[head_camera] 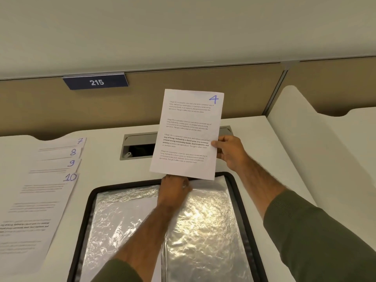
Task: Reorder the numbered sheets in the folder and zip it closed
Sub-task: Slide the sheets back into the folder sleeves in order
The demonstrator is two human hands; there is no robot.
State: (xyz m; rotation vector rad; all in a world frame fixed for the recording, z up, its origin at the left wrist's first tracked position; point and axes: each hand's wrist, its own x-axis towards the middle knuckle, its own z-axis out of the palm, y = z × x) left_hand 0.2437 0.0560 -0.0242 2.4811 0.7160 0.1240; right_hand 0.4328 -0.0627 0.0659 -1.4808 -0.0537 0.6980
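Observation:
A black-rimmed zip folder [89,202] lies open on the desk, its clear crinkled plastic sleeves shining. My right hand [230,151] pinches the right edge of a white sheet marked 4 [189,131] and holds it upright above the folder's far end. My left hand [175,190] rests at the folder's top edge, fingers curled on a white sheet [205,183] in the sleeve there; the raised sheet hides the fingertips. Sheets marked 7 [80,141], 8 [72,152], 9 [71,163] and 10 [70,177] lie fanned on the desk at left.
A grey cable slot [138,145] is set into the white desk behind the folder. A tan partition with a plate reading 215 [96,82] stands at the back. A white divider panel [317,139] rises on the right.

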